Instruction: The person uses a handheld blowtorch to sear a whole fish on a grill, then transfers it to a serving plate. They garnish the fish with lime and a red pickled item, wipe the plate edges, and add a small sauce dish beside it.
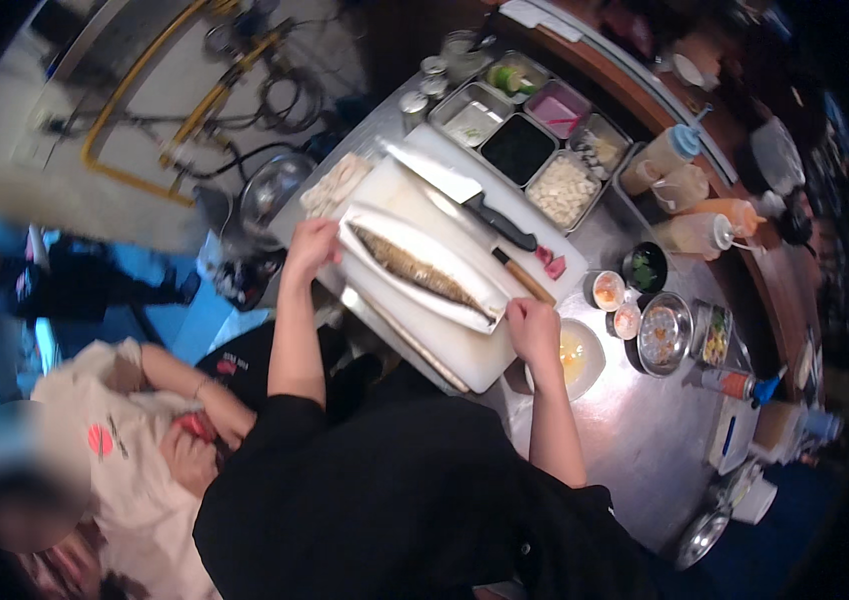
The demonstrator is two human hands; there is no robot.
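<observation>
A long white oval plate (pixel 432 246) with a browned whole fish (pixel 410 268) on it is between my two hands, over the white cutting board (pixel 490 362). My left hand (pixel 315 246) pinches the plate's far-left end. At its near-right end, the fingers of my right hand (pixel 533 326) close on the rim. Whether the plate rests on the board or is slightly lifted I cannot tell. Beyond it lie a broad knife with a black handle (pixel 505 222) and a knife with a wooden handle (pixel 525 277). Small pink pieces (pixel 551 262) sit by the board's right edge.
A folded cloth (pixel 337 185) lies at the board's left end. Metal trays of ingredients (pixel 565 190) line the back, with squeeze bottles (pixel 695 233) to their right. A white bowl (pixel 590 375) and a steel bowl (pixel 683 345) stand right. Another person (pixel 135 450) is at the left.
</observation>
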